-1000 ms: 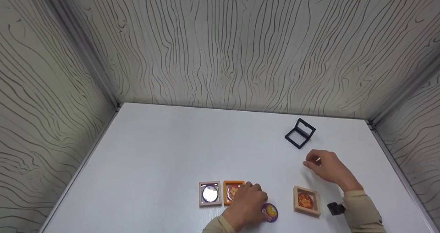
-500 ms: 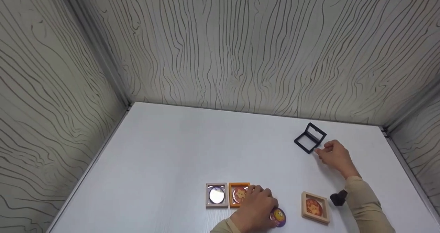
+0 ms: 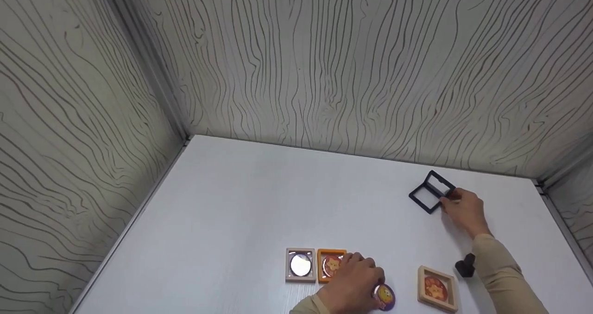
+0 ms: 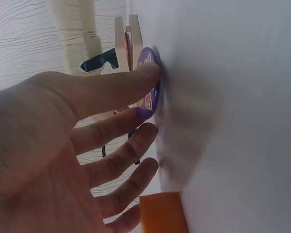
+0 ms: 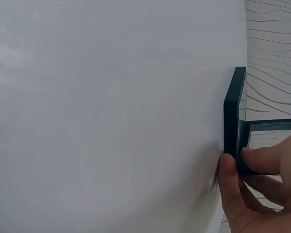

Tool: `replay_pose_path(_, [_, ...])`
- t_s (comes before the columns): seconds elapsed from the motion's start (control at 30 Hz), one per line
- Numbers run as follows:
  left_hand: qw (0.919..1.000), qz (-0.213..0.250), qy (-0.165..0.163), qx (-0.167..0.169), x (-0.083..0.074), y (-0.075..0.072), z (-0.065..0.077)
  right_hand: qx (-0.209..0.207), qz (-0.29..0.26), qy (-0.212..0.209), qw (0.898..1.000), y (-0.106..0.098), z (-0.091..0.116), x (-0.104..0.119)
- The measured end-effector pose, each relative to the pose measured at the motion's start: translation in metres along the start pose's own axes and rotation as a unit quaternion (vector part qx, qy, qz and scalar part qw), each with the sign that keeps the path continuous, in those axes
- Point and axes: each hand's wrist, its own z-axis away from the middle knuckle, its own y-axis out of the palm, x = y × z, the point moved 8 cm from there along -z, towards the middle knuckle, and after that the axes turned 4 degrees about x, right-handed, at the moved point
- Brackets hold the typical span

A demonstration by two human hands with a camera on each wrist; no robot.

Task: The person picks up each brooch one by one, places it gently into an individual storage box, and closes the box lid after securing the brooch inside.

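My left hand [image 3: 354, 281] pinches a purple round badge [image 3: 384, 297] with a yellow figure; in the left wrist view the thumb [image 4: 145, 73] lies over its face and the other fingers spread apart. The badge stands on edge close to the tabletop. At the back right, my right hand [image 3: 465, 212] grips a hinged black display frame [image 3: 420, 204] near the hinge corner. One panel lies on the table, the other leans up, as the black frame [image 5: 231, 116] shows in the right wrist view, with thumb and forefinger on either side.
Left of my left hand lie a pale wooden frame [image 3: 300, 250] and an orange frame [image 3: 331, 251], partly covered by my fingers. Another wooden frame [image 3: 422, 284] with a red star badge [image 3: 436, 289] sits to the right, beside a small black object [image 3: 465, 265]. A patterned wall [image 3: 324, 73] borders the table.
My right hand has reached toward the back and taken hold of the black display frame. The left hand keeps the badge in about the same place while the head view shifts.
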Motion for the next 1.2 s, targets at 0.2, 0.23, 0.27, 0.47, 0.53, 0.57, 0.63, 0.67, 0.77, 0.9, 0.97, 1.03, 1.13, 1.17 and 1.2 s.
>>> replay_pose_path(0.2, [0.9999,0.005,0.006,0.007,-0.004,0.000,0.000,0.017,-0.008,0.014,1.000,-0.003,0.004,-0.007])
replay_pose_path(0.23, [0.9999,0.007,0.005,0.009,-0.004,0.000,0.000,0.017,-0.007,0.015,1.000,-0.003,0.005,-0.007])
replay_pose_path(0.27, [0.9998,0.013,0.006,0.011,-0.004,0.000,0.000,0.017,-0.007,0.015,1.000,-0.004,0.005,-0.007])
replay_pose_path(0.47, [0.9982,0.056,0.007,0.019,-0.004,-0.001,0.001,0.022,-0.009,0.016,1.000,-0.003,0.006,-0.006])
replay_pose_path(0.53, [0.9969,0.072,0.002,0.030,-0.003,0.000,0.001,0.026,-0.011,0.017,0.999,-0.002,0.006,-0.004])
replay_pose_path(0.57, [0.9963,0.079,0.000,0.035,-0.002,0.001,0.000,0.029,-0.011,0.017,0.999,-0.001,0.007,-0.003])
replay_pose_path(0.63, [0.9945,0.092,-0.008,0.049,0.000,0.003,-0.001,0.038,-0.012,0.015,0.999,0.002,0.008,-0.001])
replay_pose_path(0.67, [0.9935,0.099,-0.012,0.054,0.001,0.004,-0.001,0.042,-0.014,0.013,0.999,0.003,0.008,0.000])
replay_pose_path(0.77, [0.9909,0.118,-0.019,0.063,0.005,0.005,-0.003,0.057,-0.017,0.002,0.998,0.008,0.011,0.008])
replay_pose_path(0.9, [0.9860,0.156,-0.008,0.057,0.007,0.001,-0.004,0.069,-0.015,-0.020,0.997,0.013,0.014,0.021])
replay_pose_path(0.97, [0.9822,0.180,0.004,0.054,0.007,0.000,-0.004,0.074,-0.014,-0.028,0.997,0.017,0.016,0.025])
replay_pose_path(1.03, [0.9796,0.194,0.013,0.051,0.005,-0.002,-0.004,0.081,-0.011,-0.034,0.996,0.020,0.019,0.030])
replay_pose_path(1.13, [0.9751,0.215,0.017,0.050,0.003,-0.003,-0.005,0.095,-0.014,-0.038,0.995,0.025,0.024,0.036])
replay_pose_path(1.17, [0.9742,0.220,0.016,0.048,0.003,-0.005,-0.004,0.099,-0.016,-0.040,0.994,0.027,0.026,0.039])
replay_pose_path(1.2, [0.9731,0.225,0.016,0.045,0.003,-0.006,-0.004,0.103,-0.018,-0.042,0.994,0.028,0.028,0.042])
